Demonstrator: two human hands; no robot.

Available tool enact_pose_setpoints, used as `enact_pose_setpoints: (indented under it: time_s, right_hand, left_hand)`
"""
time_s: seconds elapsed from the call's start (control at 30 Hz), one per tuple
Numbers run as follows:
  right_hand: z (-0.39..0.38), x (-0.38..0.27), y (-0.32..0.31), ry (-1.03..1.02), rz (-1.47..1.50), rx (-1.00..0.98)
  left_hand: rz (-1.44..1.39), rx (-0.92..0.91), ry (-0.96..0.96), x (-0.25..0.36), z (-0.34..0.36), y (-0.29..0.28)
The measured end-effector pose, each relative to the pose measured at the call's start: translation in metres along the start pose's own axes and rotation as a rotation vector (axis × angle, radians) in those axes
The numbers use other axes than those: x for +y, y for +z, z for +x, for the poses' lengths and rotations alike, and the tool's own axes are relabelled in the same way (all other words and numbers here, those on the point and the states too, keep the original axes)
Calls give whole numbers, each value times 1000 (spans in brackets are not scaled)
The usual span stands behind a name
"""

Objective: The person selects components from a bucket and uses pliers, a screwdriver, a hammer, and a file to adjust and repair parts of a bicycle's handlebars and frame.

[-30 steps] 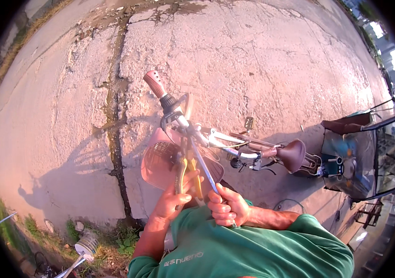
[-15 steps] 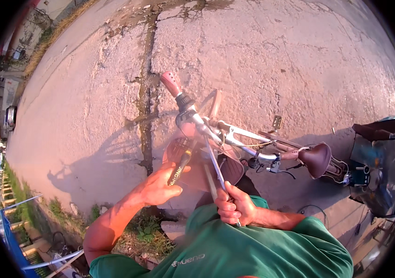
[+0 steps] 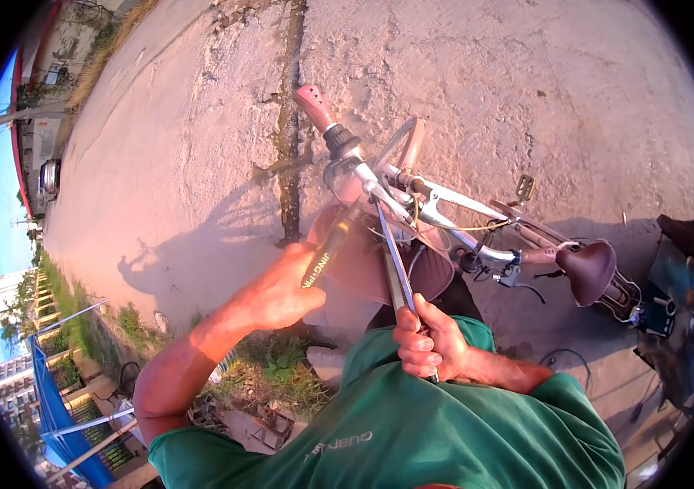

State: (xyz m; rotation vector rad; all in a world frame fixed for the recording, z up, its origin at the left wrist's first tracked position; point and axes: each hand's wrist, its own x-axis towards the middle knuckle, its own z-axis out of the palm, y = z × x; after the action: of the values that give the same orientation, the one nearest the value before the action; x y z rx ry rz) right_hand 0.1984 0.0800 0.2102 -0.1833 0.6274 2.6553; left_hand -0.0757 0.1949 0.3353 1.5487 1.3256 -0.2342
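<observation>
A pale-framed bicycle [image 3: 453,208] stands in front of me on cracked concrete, with a pink handlebar grip [image 3: 314,107] at the top and a brown saddle [image 3: 587,270] at the right. My left hand [image 3: 280,295] grips the dark handle of a tool [image 3: 324,257] that points up at the handlebar stem [image 3: 349,181]. My right hand [image 3: 428,342] is closed around the lower end of a long metal tool [image 3: 394,261] that also reaches up to the stem. The tips of both tools meet near the stem and are hard to make out.
A dark crack [image 3: 288,155] runs down the concrete [image 3: 526,90]. Grass and weeds [image 3: 274,371] grow by my feet. A parked car [image 3: 49,178] and buildings sit far left. A dark cart or vehicle part [image 3: 681,318] stands behind the saddle at right.
My left arm has swung out to the left and its hand now grips the dark-handled tool higher toward the stem. My view has shifted closer to the handlebar. The right hand keeps its hold.
</observation>
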Motion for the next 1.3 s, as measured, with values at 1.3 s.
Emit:
enact_pose_setpoints:
  time_s: [1.3]
  right_hand:
    - [2, -6, 7, -54, -311, 236]
  left_hand:
    - [-646, 100, -360, 20, 6, 25]
